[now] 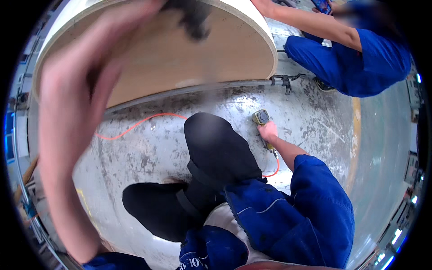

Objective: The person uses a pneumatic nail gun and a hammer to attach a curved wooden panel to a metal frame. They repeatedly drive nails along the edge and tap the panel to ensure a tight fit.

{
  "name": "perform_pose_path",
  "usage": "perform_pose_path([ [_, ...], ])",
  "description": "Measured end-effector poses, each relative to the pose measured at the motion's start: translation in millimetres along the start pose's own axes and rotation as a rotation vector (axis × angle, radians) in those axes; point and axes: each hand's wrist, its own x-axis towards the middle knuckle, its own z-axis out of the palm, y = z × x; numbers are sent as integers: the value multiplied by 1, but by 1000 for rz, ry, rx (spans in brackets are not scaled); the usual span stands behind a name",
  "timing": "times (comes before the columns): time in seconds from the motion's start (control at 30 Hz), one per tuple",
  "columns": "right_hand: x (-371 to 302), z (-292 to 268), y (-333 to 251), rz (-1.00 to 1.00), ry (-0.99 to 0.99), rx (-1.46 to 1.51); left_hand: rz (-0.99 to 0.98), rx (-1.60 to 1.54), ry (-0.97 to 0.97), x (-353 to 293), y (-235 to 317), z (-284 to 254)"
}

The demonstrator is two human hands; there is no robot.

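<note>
Right hand (269, 130) gripped yellow air tool (261, 117) over floor (315, 121), apart from curved wooden panel (171, 67) — left hand (72, 90) blurred, grip undetermined. Bar clamp (282, 82) lay along panel's edge — finished, remaining work not determinable.

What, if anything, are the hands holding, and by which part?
The right hand grips the yellow tool around its middle, between its head and the orange hose. The left hand is blurred; whether it holds anything cannot be told.

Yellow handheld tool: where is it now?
Head view, right of centre: the yellow tool is in the person's right hand, right of the black-clad legs, with the orange hose at its lower end.
</note>
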Motion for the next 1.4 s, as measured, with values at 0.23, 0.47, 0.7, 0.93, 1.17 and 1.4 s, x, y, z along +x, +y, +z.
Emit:
perform_pose_path([
  [0.23, 13, 13, -3, -1, -16, -126, -850, -254, -515, -280, -132, 154],
  [0.47, -14, 22, 3, -100, -9, -146, -1014, -601, -566, -543, -199, 376],
  [0.7, -143, 42, 52, -144, 86, 308, -785, -641, -851, -584, -286, 431],
  [0.93, -287, 56, 65, 99, 93, 486, -519, -594, -409, -376, -307, 334],
  [1.17, -334, 87, 40, 308, 102, 429, 78, -1580, -261, -160, -151, 107],
  [1.4, -279, 128, 5, 451, 67, 297, 1024, -2662, -932, -143, 9, 2],
])
